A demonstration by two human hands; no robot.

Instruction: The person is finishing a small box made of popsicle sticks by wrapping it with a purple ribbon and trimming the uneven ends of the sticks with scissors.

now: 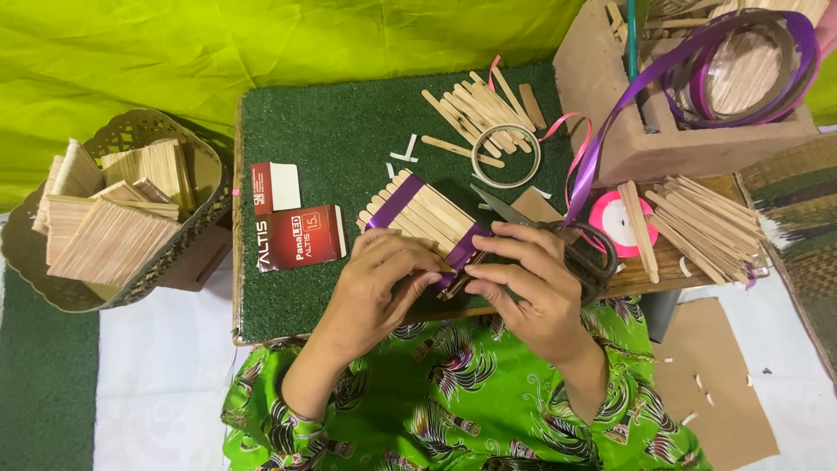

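A: Step? Wrapping purple ribbon (458, 255) round stick panel (427, 218), frame centre on green tabletop (323, 131).
B: Left hand (384, 283) and right hand (532, 283) fingers pinching ribbon end. Next probably: keeping tension.

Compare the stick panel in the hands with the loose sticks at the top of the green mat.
The stick panel is sticks set side by side into one flat piece; the loose sticks lie separately, fanned and overlapping. The panel is edged with purple ribbon; the loose sticks are bare. Left hand and right hand both touch the panel; nothing touches the loose sticks. Both are pale flat wooden sticks on the green mat.
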